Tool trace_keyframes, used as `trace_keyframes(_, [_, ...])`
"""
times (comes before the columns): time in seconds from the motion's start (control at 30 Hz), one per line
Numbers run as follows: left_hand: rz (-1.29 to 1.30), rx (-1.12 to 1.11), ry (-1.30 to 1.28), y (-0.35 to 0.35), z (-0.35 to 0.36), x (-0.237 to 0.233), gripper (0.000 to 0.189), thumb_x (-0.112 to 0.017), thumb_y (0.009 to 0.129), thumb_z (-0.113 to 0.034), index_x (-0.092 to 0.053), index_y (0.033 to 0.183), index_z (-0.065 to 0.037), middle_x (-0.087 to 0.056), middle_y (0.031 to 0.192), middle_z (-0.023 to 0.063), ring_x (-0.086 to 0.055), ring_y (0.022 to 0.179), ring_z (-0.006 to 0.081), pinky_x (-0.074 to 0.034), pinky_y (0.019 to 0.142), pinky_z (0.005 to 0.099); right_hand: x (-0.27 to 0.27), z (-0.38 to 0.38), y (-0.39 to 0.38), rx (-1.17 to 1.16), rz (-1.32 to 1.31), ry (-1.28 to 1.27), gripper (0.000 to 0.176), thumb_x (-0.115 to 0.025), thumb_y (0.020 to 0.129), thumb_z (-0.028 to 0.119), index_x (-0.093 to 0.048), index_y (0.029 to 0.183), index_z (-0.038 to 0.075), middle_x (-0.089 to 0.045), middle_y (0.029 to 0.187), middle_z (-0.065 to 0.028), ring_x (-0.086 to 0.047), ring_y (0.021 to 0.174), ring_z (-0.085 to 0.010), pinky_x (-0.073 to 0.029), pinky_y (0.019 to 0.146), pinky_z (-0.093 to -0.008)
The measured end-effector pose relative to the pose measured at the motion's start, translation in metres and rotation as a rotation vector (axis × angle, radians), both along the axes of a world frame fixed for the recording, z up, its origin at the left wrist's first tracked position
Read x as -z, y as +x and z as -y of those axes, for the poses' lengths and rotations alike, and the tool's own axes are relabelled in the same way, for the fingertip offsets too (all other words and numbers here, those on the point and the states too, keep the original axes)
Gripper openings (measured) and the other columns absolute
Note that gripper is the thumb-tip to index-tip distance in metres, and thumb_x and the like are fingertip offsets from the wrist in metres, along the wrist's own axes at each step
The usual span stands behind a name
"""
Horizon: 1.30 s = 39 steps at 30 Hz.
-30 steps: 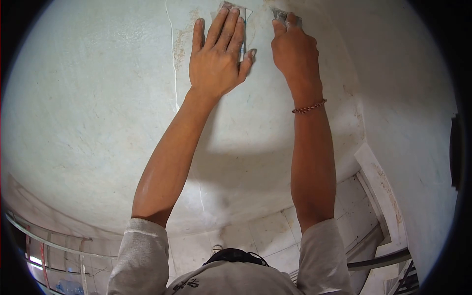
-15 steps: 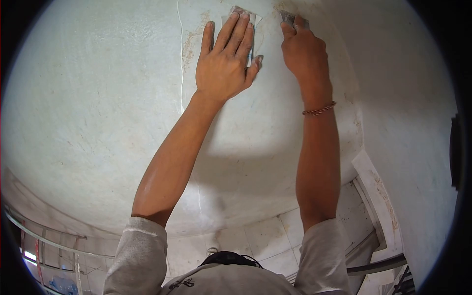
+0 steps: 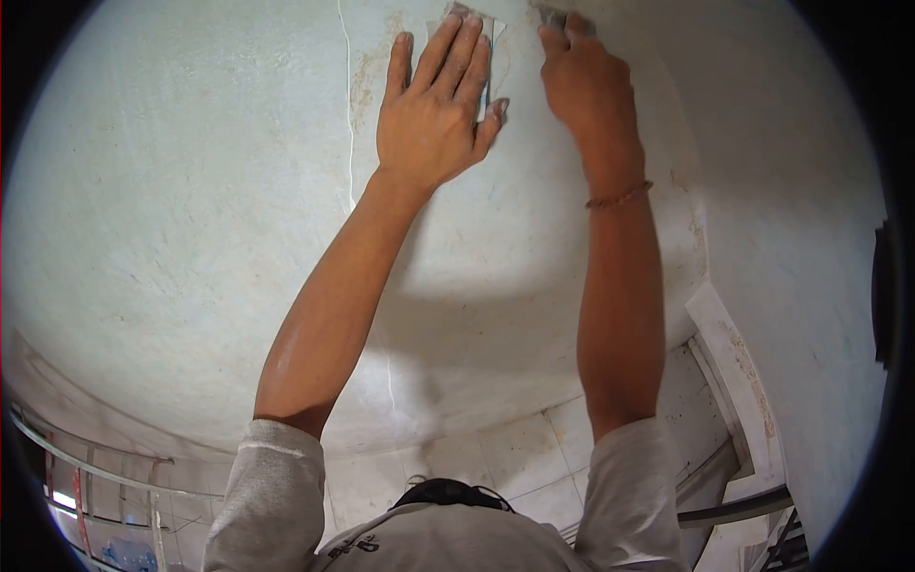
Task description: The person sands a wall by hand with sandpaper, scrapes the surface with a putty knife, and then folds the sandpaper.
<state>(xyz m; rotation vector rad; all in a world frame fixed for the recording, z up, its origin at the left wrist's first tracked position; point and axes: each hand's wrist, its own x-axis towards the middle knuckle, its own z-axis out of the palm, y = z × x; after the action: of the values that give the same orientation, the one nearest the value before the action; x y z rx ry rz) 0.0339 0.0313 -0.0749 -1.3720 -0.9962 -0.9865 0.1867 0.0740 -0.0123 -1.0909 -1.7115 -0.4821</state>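
Observation:
My left hand (image 3: 434,110) lies flat against the pale wall (image 3: 229,191), fingers spread, over a thin light-coloured sheet or pad (image 3: 493,59) that shows between and beside the fingers. To its right, my right hand (image 3: 586,86) is closed around a flat grey scraper-like blade (image 3: 553,17), whose edge is against the wall near the top of the view. A braided band is on the right wrist. A thin white crack line (image 3: 347,114) runs down the wall left of my left hand, beside brownish worn patches.
Metal railings (image 3: 114,469) stand at the lower left, with a clear plastic item (image 3: 131,553) behind them. Pale floor tiles (image 3: 519,453) lie below. At the lower right are a white ledge (image 3: 729,343) and a dark curved bar (image 3: 734,512).
Both hands sit slightly higher in the view. The right hand and its blade have shifted a little up and left. The left hand stays flat over the sheet.

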Motion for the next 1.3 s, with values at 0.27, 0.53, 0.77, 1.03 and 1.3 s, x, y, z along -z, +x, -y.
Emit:
trace_keyframes(0.27, [-0.014, -0.001, -0.024, -0.002, 0.001, 0.0, 0.058, -0.058, 0.086, -0.037, -0.049, 0.135, -0.007, -0.044, 0.144, 0.0063, -0.035, 0.137, 0.0222, -0.02, 0.113, 0.0508, 0.001, 0.01, -0.004, -0.032, -0.079, -0.069, 0.054, -0.037, 0.097, 0.042, -0.046, 0.135, 0.005, -0.062, 0.114, -0.0248, -0.058, 0.108, -0.0434, -0.046, 0.095, -0.0471])
trace_keyframes(0.53, [-0.011, 0.019, 0.001, -0.001, -0.001, 0.0, 0.056, -0.059, 0.084, -0.034, -0.052, 0.131, -0.005, -0.046, 0.142, 0.0063, -0.036, 0.136, 0.0221, -0.022, 0.111, 0.0521, -0.003, -0.002, 0.0, 0.041, 0.051, 0.093, 0.051, -0.039, 0.097, 0.039, -0.045, 0.135, 0.006, -0.061, 0.114, -0.0251, -0.058, 0.106, -0.0437, -0.046, 0.094, -0.0474])
trace_keyframes(0.77, [-0.02, 0.04, 0.025, -0.001, 0.0, -0.001, 0.053, -0.062, 0.081, -0.032, -0.057, 0.125, -0.002, -0.048, 0.14, 0.0072, -0.038, 0.134, 0.0218, -0.026, 0.109, 0.0532, 0.0, 0.003, -0.002, -0.027, -0.035, 0.015, 0.049, -0.038, 0.097, 0.038, -0.045, 0.134, 0.005, -0.063, 0.11, -0.0256, -0.058, 0.105, -0.0449, -0.047, 0.093, -0.048])
trace_keyframes(1.03, [-0.014, 0.035, 0.038, -0.001, -0.001, -0.001, 0.053, -0.061, 0.081, -0.031, -0.057, 0.126, -0.002, -0.048, 0.139, 0.0069, -0.038, 0.134, 0.0214, -0.026, 0.11, 0.0533, -0.007, 0.015, 0.002, 0.031, 0.0, -0.031, 0.053, -0.037, 0.098, 0.041, -0.044, 0.135, 0.004, -0.063, 0.109, -0.0264, -0.059, 0.104, -0.0445, -0.048, 0.092, -0.0475])
trace_keyframes(1.3, [0.01, 0.009, -0.026, 0.0, 0.0, 0.001, 0.057, -0.058, 0.085, -0.035, -0.05, 0.135, -0.007, -0.044, 0.144, 0.0053, -0.035, 0.137, 0.0213, -0.019, 0.113, 0.0504, -0.004, 0.006, 0.003, 0.009, -0.038, -0.045, 0.053, -0.038, 0.098, 0.041, -0.044, 0.135, 0.005, -0.063, 0.108, -0.0271, -0.059, 0.104, -0.0449, -0.047, 0.092, -0.0478])
